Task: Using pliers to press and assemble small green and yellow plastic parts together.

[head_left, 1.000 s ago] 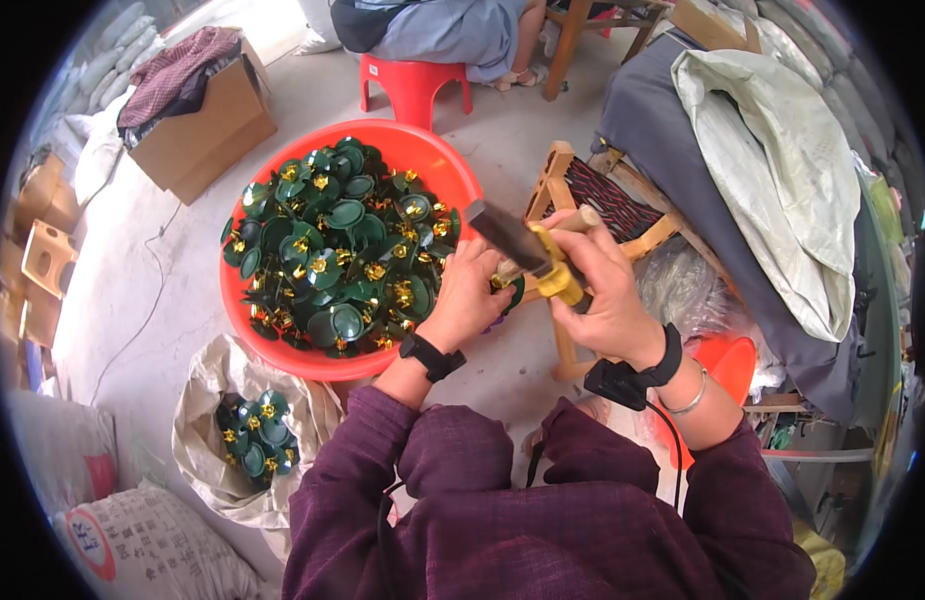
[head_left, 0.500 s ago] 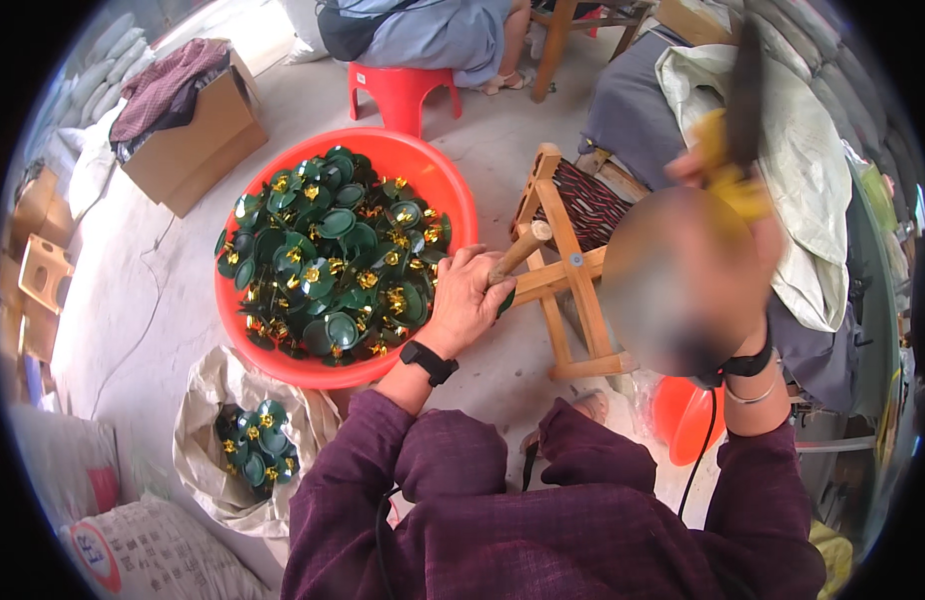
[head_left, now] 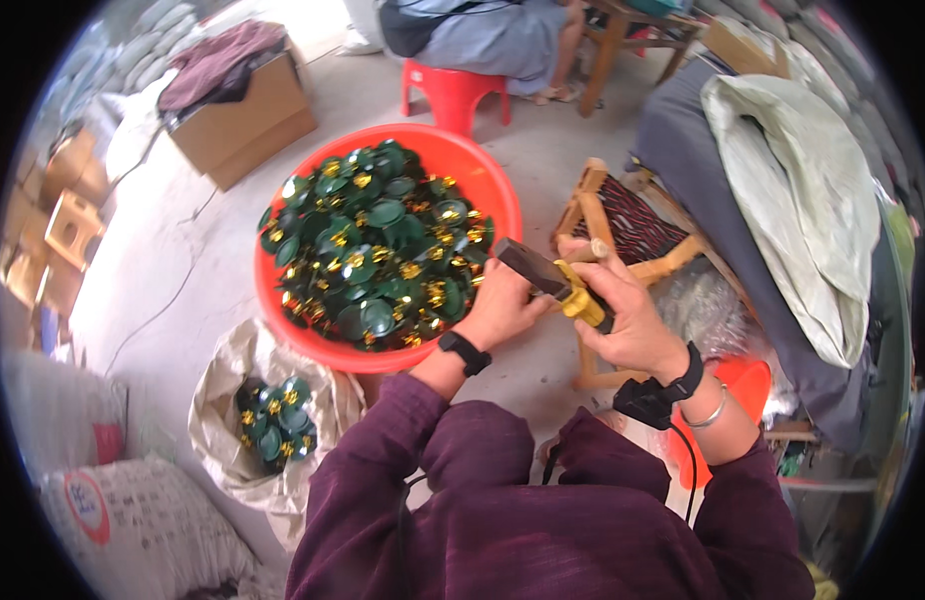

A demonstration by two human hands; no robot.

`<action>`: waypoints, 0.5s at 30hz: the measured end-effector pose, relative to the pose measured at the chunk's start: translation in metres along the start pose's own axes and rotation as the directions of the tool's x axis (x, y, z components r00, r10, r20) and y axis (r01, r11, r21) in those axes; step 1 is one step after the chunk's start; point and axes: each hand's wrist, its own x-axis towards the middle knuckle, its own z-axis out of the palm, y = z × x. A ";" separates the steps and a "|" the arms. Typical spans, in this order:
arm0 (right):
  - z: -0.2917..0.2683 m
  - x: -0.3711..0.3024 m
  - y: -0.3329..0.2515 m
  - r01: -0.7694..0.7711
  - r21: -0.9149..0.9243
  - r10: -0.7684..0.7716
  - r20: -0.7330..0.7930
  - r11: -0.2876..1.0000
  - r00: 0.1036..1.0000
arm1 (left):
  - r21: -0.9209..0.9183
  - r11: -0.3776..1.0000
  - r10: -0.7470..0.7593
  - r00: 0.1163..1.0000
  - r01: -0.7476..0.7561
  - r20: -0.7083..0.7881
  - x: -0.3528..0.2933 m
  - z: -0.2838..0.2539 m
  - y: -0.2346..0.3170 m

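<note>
the right hand (head_left: pixel 631 318) grips the tool (head_left: pixel 574 295), just beside the left hand (head_left: pixel 505 305) by the tub (head_left: pixel 497 182). the left fingers curl, but whether they hold the stick (head_left: pixel 598 249) i cannot tell; green cups (head_left: pixel 385 214) fill the tub.

From the person's right hand (head_left: pixel 633 318), a round, heaped red plastic basin (head_left: pixel 483 172) obstructs nine to ten o'clock; an angular pale-wood frame (head_left: pixel 589 188) bars twelve to one; grey concrete floor (head_left: pixel 545 158) offers passage between them, at eleven.

A maroon cloth (head_left: pixel 221 58) tops a cardboard box (head_left: pixel 251 130).
</note>
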 end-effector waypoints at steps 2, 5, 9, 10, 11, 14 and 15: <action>0.019 0.010 -0.005 0.057 0.006 -0.057 -0.007 0.998 0.998 | 0.034 0.999 -0.001 0.999 0.002 -0.032 -0.011 -0.011 -0.003; 0.028 0.015 -0.017 0.035 0.129 -0.015 -0.149 0.991 0.989 | -0.028 0.994 -0.105 0.983 0.102 -0.153 -0.047 -0.045 -0.013; -0.001 0.002 -0.011 -0.019 0.087 0.037 -0.211 0.996 0.977 | 0.194 0.861 -0.402 0.863 0.470 -0.306 -0.152 -0.141 -0.038; -0.004 -0.004 -0.005 -0.017 0.084 0.038 -0.250 0.996 0.967 | 0.221 0.798 -0.490 0.817 0.560 -0.303 -0.188 -0.168 -0.053; -0.010 -0.006 -0.008 -0.068 0.051 0.078 -0.243 0.996 0.967 | 0.325 0.674 -0.603 0.748 0.664 -0.278 -0.212 -0.193 -0.052; -0.017 -0.025 0.003 -0.152 0.132 0.183 -0.269 0.980 0.946 | 0.834 0.184 -0.515 0.774 0.520 -0.369 -0.247 -0.211 -0.047; -0.017 -0.025 0.004 -0.164 0.087 0.182 -0.259 0.983 0.949 | 0.813 0.232 -0.482 0.789 0.534 -0.381 -0.234 -0.211 -0.042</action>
